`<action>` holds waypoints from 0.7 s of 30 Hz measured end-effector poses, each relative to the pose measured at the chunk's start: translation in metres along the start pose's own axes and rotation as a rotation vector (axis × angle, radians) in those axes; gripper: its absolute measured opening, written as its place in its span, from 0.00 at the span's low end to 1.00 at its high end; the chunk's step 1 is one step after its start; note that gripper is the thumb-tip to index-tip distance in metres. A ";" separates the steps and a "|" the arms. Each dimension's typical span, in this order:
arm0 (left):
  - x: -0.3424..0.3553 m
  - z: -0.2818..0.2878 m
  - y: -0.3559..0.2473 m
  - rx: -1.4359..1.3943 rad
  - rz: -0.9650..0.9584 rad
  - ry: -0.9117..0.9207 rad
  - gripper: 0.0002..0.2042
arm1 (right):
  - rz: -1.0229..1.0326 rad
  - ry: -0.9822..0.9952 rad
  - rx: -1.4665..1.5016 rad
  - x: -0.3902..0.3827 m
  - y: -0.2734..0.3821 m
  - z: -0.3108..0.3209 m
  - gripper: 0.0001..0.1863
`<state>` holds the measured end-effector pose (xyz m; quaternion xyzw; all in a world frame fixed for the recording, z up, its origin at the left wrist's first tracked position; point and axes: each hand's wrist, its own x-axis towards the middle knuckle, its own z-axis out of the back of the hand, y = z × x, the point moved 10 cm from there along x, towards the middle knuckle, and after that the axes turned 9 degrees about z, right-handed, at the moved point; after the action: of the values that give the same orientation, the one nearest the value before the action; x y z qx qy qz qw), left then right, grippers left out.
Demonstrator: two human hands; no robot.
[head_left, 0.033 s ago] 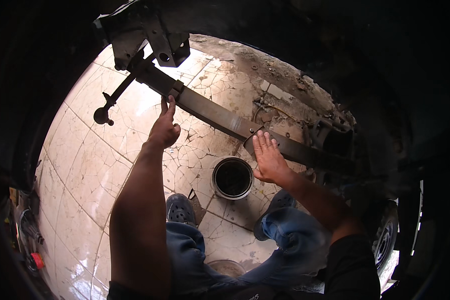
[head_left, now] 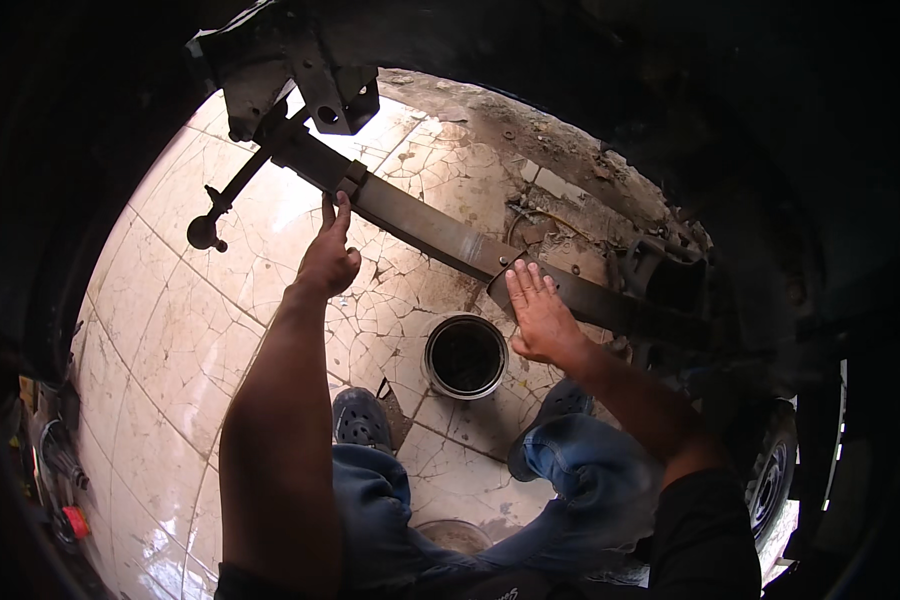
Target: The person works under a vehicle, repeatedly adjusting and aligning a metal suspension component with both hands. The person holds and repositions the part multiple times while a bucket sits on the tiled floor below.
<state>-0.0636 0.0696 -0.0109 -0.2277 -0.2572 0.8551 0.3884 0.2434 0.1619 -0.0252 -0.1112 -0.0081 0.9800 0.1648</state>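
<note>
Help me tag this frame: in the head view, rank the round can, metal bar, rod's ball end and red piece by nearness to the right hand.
1. Metal bar: against the right hand.
2. Round can: just left and slightly below.
3. Rod's ball end: far upper left.
4. Red piece: lower left, near the picture's edge.

Cracked pale tiled floor (head_left: 170,320), bright glare (head_left: 288,205) upper left, rough brown ground (head_left: 570,150) beyond
</note>
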 end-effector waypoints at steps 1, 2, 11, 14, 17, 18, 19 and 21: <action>0.000 -0.001 0.002 -0.004 -0.014 -0.006 0.48 | 0.003 0.004 0.005 0.000 -0.012 -0.001 0.58; 0.000 0.000 0.001 -0.008 -0.030 -0.016 0.48 | 0.005 0.005 0.007 0.000 -0.025 -0.001 0.58; 0.001 0.004 -0.005 0.006 -0.014 -0.011 0.47 | 0.034 -0.039 -0.019 0.006 -0.005 -0.001 0.60; 0.001 0.006 -0.006 -0.011 -0.019 -0.007 0.47 | -0.034 -0.019 -0.023 0.006 -0.043 -0.001 0.60; -0.002 0.010 -0.008 0.009 -0.012 0.011 0.46 | -0.137 0.015 0.005 0.007 -0.049 0.000 0.60; -0.001 0.008 -0.008 0.007 -0.019 0.011 0.46 | -0.168 0.048 0.011 0.005 -0.044 0.002 0.60; 0.000 0.006 -0.009 0.006 -0.025 0.010 0.46 | -0.098 -0.012 0.037 0.006 -0.029 0.001 0.59; 0.000 0.006 -0.009 0.005 -0.022 0.004 0.46 | -0.012 -0.039 0.025 0.006 -0.017 0.002 0.59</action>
<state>-0.0619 0.0732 -0.0004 -0.2255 -0.2568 0.8509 0.3990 0.2426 0.1796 -0.0240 -0.0900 0.0002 0.9810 0.1717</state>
